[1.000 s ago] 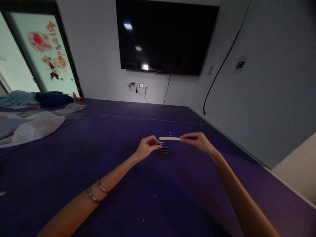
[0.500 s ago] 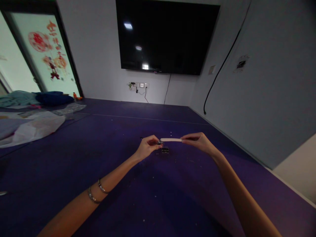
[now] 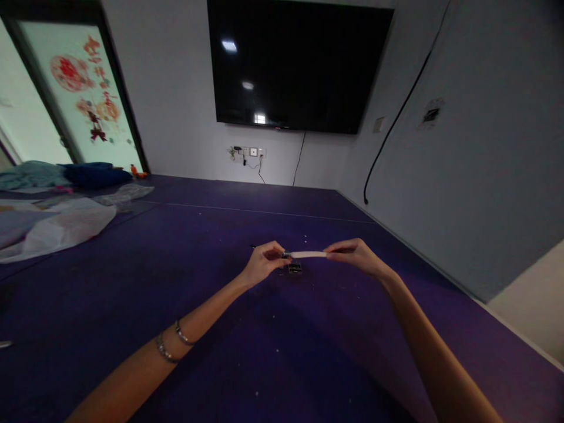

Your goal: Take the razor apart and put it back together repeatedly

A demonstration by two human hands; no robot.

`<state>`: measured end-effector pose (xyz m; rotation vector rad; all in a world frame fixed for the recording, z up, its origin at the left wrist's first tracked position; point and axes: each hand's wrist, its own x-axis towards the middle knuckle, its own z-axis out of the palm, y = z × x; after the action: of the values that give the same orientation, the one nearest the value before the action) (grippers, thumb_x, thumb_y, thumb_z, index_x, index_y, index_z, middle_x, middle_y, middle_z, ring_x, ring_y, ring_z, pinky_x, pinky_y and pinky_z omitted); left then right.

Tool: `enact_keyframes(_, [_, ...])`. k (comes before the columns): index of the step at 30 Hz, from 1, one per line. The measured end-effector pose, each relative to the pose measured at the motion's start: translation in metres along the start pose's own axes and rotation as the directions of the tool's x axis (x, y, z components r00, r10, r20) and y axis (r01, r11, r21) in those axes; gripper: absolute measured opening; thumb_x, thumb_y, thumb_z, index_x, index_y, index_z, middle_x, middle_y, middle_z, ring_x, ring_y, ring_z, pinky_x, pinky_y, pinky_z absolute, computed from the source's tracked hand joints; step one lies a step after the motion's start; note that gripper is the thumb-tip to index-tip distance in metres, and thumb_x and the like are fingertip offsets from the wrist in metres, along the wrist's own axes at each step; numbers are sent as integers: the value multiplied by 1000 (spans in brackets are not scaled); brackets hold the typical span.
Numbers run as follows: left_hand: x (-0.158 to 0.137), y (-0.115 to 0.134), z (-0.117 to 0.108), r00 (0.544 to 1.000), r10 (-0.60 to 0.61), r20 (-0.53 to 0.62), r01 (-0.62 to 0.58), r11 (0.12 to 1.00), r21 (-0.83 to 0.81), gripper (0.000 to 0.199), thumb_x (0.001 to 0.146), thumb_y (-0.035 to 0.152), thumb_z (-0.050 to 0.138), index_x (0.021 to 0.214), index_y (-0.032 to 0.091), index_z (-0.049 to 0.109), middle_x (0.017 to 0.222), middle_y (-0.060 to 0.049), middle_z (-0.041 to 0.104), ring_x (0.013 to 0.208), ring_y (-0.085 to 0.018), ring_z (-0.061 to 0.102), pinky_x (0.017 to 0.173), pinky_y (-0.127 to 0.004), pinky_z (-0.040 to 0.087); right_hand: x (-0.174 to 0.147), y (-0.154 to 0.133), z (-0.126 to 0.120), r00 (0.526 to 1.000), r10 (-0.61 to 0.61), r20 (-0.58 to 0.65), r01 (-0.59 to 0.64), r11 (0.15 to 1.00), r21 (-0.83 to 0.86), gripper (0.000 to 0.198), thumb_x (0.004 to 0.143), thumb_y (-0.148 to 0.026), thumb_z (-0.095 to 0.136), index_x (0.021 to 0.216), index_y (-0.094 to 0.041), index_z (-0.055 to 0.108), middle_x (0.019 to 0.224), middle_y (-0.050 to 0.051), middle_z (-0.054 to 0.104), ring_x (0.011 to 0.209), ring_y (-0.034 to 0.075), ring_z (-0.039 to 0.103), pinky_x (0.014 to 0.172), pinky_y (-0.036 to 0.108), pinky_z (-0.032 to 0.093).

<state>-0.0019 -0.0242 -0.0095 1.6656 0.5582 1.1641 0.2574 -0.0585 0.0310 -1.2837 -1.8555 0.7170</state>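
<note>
My left hand [image 3: 259,263] is closed in a pinch on a small shiny, dark piece [image 3: 286,254], whose kind is too small to tell. A pale, slim, slightly curved stick [image 3: 309,254] lies level between my hands. The fingertips of my right hand [image 3: 356,255] pinch its right end. The stick's left end meets the dark piece, or sits right beside it; I cannot tell if it is inside. Just below them, a small dark box with clear sides [image 3: 295,268] rests on the purple surface.
The purple floor-like surface [image 3: 176,323] carries scattered white specks. To the left lie a white plastic sheet [image 3: 83,226] and a blue cloth bundle [image 3: 97,175]. A large screen [image 3: 299,64] hangs on the far wall, and a black cable [image 3: 396,114] runs down the right wall.
My right hand has shifted the pale stick slightly down and to the right. The stick's left end now lines up with the dark piece. My left hand has hardly moved.
</note>
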Motion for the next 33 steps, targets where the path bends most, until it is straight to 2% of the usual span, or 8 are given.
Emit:
enact_keyframes(6, [0, -2, -1, 1000, -12, -2, 12, 1000, -13, 17, 64, 21, 71, 69, 13, 57, 72, -2, 66, 63, -11, 59, 63, -25, 47, 0, 1, 0, 998, -8, -56, 8, 1000, -5, 32, 66, -45, 66, 85, -20, 73, 88, 7, 71, 83, 23, 64, 73, 34, 50])
enact_keyframes(9, [0, -3, -1, 1000, -18, 6, 19, 1000, -24, 18, 63, 21, 72, 69, 14, 57, 72, -2, 66, 65, -11, 60, 63, -25, 47, -1, 0, 0, 1000, -1, -26, 1, 1000, -19, 30, 65, -44, 67, 84, -21, 73, 87, 6, 71, 83, 22, 64, 75, 34, 50])
enact_keyframes(14, [0, -5, 0, 1000, -16, 18, 17, 999, -31, 18, 63, 21, 72, 69, 14, 57, 73, -2, 67, 67, -12, 61, 64, -25, 47, -1, 0, 0, 999, -4, -44, 4, 1000, 14, 30, 65, -43, 67, 84, -20, 73, 87, 6, 71, 82, 22, 64, 75, 34, 49])
enact_keyframes(18, [0, -4, 0, 1000, -14, 3, 14, 1000, -13, 19, 62, 22, 72, 69, 14, 57, 71, -2, 66, 65, -12, 61, 63, -25, 48, -1, 1, 1, 1000, 3, -1, -3, 1000, 4, 30, 65, -43, 68, 83, -20, 73, 86, 5, 71, 82, 22, 64, 74, 34, 49])
enact_keyframes(23, [0, -1, 0, 1000, -13, 20, 13, 1000, -16, 17, 64, 21, 71, 69, 14, 56, 72, -2, 67, 63, -11, 60, 64, -25, 47, -1, 2, 0, 999, -1, -49, 1, 1000, 15, 31, 65, -44, 67, 84, -20, 73, 88, 6, 71, 83, 22, 64, 76, 35, 49])
enact_keyframes(28, [0, -2, 1, 1000, -13, 16, 13, 1000, -6, 18, 63, 21, 72, 70, 14, 57, 71, -2, 66, 64, -11, 60, 62, -25, 47, -1, 2, -1, 1000, 7, -18, -7, 1000, 1, 30, 63, -44, 69, 82, -21, 73, 86, 5, 71, 83, 23, 64, 75, 35, 49])
enact_keyframes(33, [-1, -3, 2, 999, -34, 3, 34, 999, 6, 19, 64, 23, 71, 68, 14, 56, 72, -2, 67, 66, -12, 61, 63, -25, 47, -1, 3, -1, 997, -2, -74, 3, 1000, 15, 32, 64, -45, 67, 84, -21, 73, 88, 6, 71, 84, 23, 64, 74, 34, 49])
